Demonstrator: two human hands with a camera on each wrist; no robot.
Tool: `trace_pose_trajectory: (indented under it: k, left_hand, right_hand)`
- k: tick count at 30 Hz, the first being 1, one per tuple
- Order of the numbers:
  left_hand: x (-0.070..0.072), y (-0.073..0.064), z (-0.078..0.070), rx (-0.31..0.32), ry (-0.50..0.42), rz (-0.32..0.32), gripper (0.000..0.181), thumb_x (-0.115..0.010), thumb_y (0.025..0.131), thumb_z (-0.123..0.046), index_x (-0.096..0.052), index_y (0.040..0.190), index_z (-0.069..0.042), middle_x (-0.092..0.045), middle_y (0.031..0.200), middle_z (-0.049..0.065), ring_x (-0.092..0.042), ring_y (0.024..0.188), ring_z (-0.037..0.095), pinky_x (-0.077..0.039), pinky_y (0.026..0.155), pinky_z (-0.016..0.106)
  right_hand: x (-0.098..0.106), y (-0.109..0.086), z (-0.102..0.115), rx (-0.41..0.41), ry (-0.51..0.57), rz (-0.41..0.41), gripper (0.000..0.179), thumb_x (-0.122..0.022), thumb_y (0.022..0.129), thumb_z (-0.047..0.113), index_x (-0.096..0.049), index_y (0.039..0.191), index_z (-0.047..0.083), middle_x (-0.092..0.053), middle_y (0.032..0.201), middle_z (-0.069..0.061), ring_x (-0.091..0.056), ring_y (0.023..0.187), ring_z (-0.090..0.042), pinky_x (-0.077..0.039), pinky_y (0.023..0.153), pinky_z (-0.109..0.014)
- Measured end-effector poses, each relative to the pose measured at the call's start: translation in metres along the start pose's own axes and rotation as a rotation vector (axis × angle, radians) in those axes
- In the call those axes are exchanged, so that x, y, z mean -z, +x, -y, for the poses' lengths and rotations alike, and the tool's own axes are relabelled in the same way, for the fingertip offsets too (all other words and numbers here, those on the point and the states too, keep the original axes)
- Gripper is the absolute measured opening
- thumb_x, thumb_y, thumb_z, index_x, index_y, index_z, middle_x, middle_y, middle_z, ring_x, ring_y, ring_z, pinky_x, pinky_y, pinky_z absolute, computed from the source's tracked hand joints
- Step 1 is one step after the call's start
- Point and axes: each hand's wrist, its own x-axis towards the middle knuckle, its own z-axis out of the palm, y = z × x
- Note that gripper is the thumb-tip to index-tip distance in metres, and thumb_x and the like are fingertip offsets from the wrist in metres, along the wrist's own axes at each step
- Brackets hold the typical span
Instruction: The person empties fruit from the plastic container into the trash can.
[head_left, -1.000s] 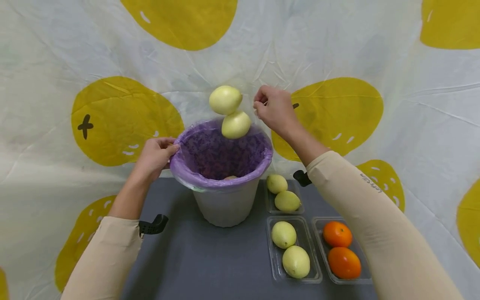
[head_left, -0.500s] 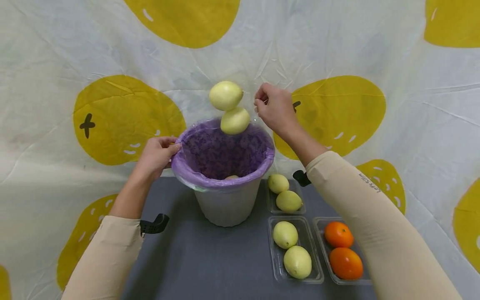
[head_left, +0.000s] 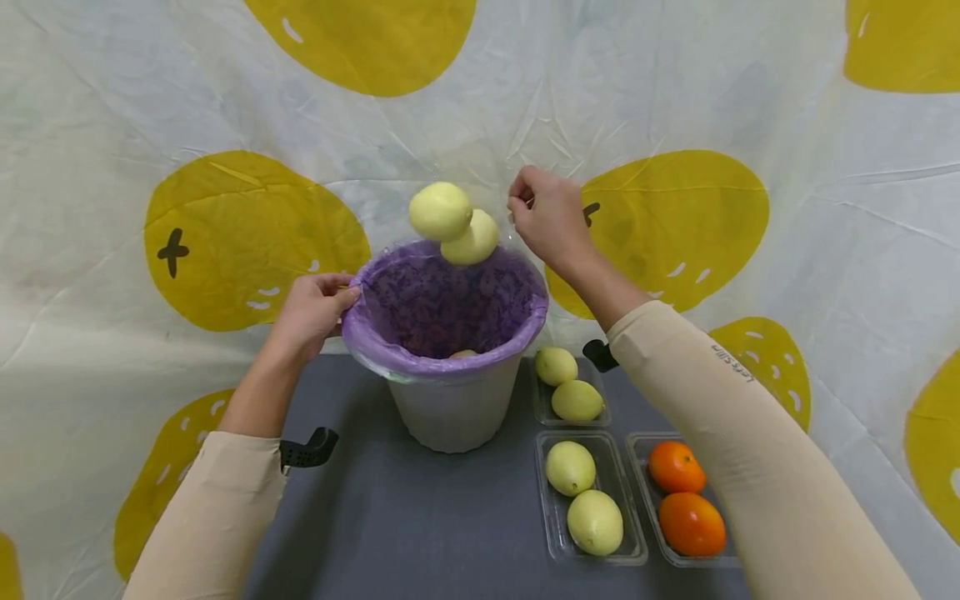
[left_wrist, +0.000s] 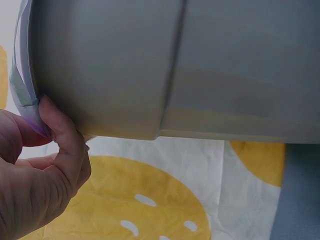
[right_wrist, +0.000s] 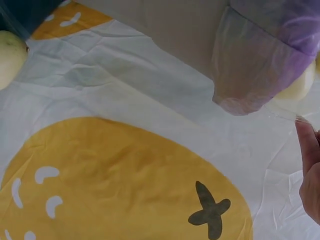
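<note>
In the head view my left hand (head_left: 311, 312) pinches the left rim of a pale waste bin (head_left: 450, 408) lined with a purple bag (head_left: 525, 325). The left wrist view shows its fingers (left_wrist: 65, 130) curled at that rim, thumb opposite. Above the bin's far rim, my right hand (head_left: 551, 217) pinches the edge of a clear, barely visible plastic tray (right_wrist: 282, 116). Two pale yellow oval fruits, an upper fruit (head_left: 440, 212) and a lower fruit (head_left: 472, 239), are over the bin opening, overlapping in this view. Inside the bin, a bit of a round thing (head_left: 463, 354) shows.
Right of the bin, two clear trays hold pale yellow fruits: a back tray (head_left: 596, 375) and a front tray (head_left: 551, 533). A third tray (head_left: 637, 467) beside them holds two orange fruits (head_left: 692, 524). A fruit-patterned cloth (head_left: 480, 67) hangs behind the grey table (head_left: 420, 533).
The upper fruit has shifted down and left and now overlaps the lower one more. Both hands and the bin stay nearly in place.
</note>
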Motion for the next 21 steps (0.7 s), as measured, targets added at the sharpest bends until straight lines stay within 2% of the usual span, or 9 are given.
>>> trace_pose_trajectory:
  k: [5,15,21]
  left_hand:
    - [0.0006,-0.0001,0.0000,0.002,0.008,0.000,0.051,-0.051,0.110,-0.021,-0.042,0.155,0.002,-0.051,0.124,0.013,-0.068,0.078,0.003,-0.062,0.071,0.021]
    - [-0.0031,-0.0020,0.0005,-0.005,-0.007,0.013,0.051,-0.051,0.110,-0.020,-0.041,0.155,0.002,-0.050,0.126,0.013,-0.067,0.081,0.005,-0.062,0.073,0.021]
    - [-0.0034,-0.0035,-0.0014,-0.003,0.008,0.006,0.050,-0.051,0.110,-0.019,-0.043,0.154,0.002,-0.051,0.125,0.014,-0.067,0.078,0.004,-0.062,0.071,0.021]
  right_hand:
    - [-0.0023,0.0002,-0.0019,0.006,-0.008,-0.004,0.012,-0.060,0.098,0.005,-0.066,0.089,0.002,-0.074,0.085,-0.013,-0.070,0.074,-0.024,-0.052,0.067,-0.030]
    - [-0.0057,-0.0032,-0.0036,0.129,-0.068,-0.029,0.013,-0.060,0.099,0.002,-0.065,0.087,0.002,-0.072,0.084,-0.015,-0.066,0.072,-0.028,-0.054,0.068,-0.036]
    - [-0.0049,-0.0020,-0.0033,0.119,-0.073,-0.069,0.012,-0.060,0.100,0.004,-0.065,0.089,0.000,-0.071,0.085,-0.015,-0.064,0.073,-0.028,-0.054,0.070,-0.036]
